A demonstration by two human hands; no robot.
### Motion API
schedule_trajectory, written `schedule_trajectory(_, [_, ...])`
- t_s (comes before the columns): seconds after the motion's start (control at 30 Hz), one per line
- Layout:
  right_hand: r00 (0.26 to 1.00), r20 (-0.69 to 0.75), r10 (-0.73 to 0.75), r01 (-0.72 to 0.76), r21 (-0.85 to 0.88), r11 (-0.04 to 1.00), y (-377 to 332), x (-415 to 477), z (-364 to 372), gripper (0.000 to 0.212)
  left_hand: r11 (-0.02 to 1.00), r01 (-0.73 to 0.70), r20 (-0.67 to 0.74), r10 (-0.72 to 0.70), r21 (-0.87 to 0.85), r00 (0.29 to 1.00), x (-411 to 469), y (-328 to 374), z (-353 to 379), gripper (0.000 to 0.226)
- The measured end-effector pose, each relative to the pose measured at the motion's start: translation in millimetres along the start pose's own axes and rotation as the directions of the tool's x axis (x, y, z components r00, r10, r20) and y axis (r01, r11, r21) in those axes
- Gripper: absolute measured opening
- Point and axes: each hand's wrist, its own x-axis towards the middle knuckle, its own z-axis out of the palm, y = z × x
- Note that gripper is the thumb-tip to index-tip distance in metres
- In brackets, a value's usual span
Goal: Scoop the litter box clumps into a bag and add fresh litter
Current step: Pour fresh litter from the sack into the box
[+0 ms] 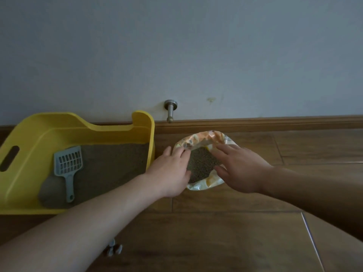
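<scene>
We have both hands at the mouth of the litter bag, just right of the litter box.

Our left hand [170, 169] pinches the near-left rim of the bag [208, 180], fingers closed on the plastic; our right hand [238, 166] lies with fingers spread over the bag's right rim, and we cannot tell whether it grips the plastic or only rests there. The bag stands on the floor [216, 232], apart from the box's right wall, its mouth open upward with brown litter showing between our hands. The litter box [29, 134] lies to the left of the bag, its long axis running left to right along the wall, so we judge the pour must travel leftward, and our left hand is the nearer one. The scoop [68, 167] lies inside the box, on the litter, handle toward us, well left of the bag.
</scene>
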Motion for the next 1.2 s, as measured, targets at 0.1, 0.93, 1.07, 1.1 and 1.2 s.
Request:
schedule_trajectory(0.1, [1.0,0.022,0.006,-0.006,-0.006,1.0,10.2,-6.0,7.7,0.05,0.99,0.118,-0.043,-0.122,-0.083,0.992,-1.1,3.4,11.7,0.062])
schedule_trajectory(0.93, [0.998,0.004,0.068,-0.064,0.383,0.922,66.8,6.2,47.0,0.082,0.678,0.294,0.015,-0.385,-0.674,0.923,25.0,-8.2,51.9,0.073])
schedule_trajectory(1.07, [0.99,-0.078,0.117,-0.068,0.459,0.886,59.4,8.5,55.2,0.07,0.645,0.31,0.009,-0.425,-0.698,0.905,23.1,-2.1,53.4,0.075])
schedule_trajectory(1.1, [0.988,-0.086,0.13,-0.075,0.471,0.879,57.2,8.7,55.5,0.067,0.627,0.314,0.008,-0.441,-0.713,0.898,22.2,-0.6,53.6,0.075])
schedule_trajectory(1.2, [0.98,-0.118,0.161,-0.083,0.495,0.865,51.0,6.8,54.1,0.063,0.566,0.296,-0.013,-0.477,-0.769,0.879,17.4,3.4,54.4,0.071])
